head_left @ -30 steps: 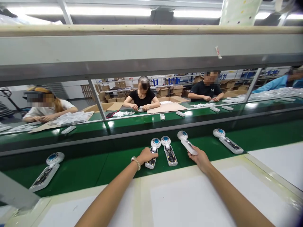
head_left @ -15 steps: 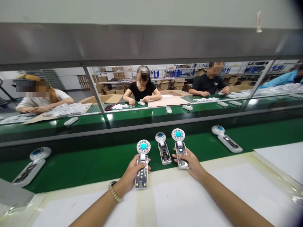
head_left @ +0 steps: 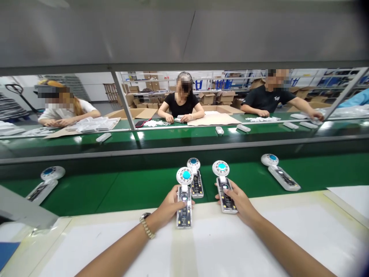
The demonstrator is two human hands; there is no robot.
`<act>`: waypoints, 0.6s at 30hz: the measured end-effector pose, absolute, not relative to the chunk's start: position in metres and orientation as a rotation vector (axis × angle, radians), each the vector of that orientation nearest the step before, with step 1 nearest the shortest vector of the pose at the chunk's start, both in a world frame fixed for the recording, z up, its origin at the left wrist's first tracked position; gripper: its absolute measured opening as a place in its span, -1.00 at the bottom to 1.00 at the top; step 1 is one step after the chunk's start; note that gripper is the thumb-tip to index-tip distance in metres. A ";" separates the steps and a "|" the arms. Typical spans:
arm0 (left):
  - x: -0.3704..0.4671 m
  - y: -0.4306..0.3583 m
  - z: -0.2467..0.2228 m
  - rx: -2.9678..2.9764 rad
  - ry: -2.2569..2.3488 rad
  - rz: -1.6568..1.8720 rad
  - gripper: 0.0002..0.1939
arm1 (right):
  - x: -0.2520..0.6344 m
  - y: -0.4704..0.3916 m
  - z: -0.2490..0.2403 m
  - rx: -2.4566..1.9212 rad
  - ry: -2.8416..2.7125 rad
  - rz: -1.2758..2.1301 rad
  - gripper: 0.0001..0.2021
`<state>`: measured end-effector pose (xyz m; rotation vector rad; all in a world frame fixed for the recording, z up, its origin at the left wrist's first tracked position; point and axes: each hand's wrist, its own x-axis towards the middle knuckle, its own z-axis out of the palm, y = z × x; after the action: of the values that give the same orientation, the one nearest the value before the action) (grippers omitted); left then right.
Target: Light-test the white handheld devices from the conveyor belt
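Observation:
My left hand point(head_left: 169, 206) is closed around a handheld fan point(head_left: 184, 216) with a clear body, a dark circuit board and a round slotted white head with a bright blue centre. The thumb lies on the front of the body. In my right hand point(head_left: 243, 204) is a second fan point(head_left: 230, 206) of the same kind, its thumb also on the front. Both are held with their heads away from me. Between them, a third fan point(head_left: 197, 186) lies on the green belt point(head_left: 135, 184), partly hidden by the left one.
More fans lie on the belt, one at the left point(head_left: 43, 190) and one at the right point(head_left: 284, 177). White sheets point(head_left: 230, 246) cover the near table. Beyond a metal rail point(head_left: 161, 148), several co-workers sit at another green belt with white parts point(head_left: 157, 123). A metal panel point(head_left: 173, 34) hangs overhead.
The left fan has moved closer to the middle one and now overlaps it. The right fan has tilted slightly and come nearer. The co-worker at the right has stretched out an arm. The view has shifted.

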<state>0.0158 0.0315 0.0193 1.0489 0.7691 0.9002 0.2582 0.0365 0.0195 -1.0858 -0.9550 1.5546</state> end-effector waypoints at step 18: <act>0.017 0.027 0.027 1.173 0.706 0.852 -0.45 | 0.261 0.037 0.011 -1.016 -1.016 1.604 -0.43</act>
<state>0.0167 0.0269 0.0266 1.1726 0.7057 0.8515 0.2606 0.0368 0.0107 -1.0158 -1.0156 1.6036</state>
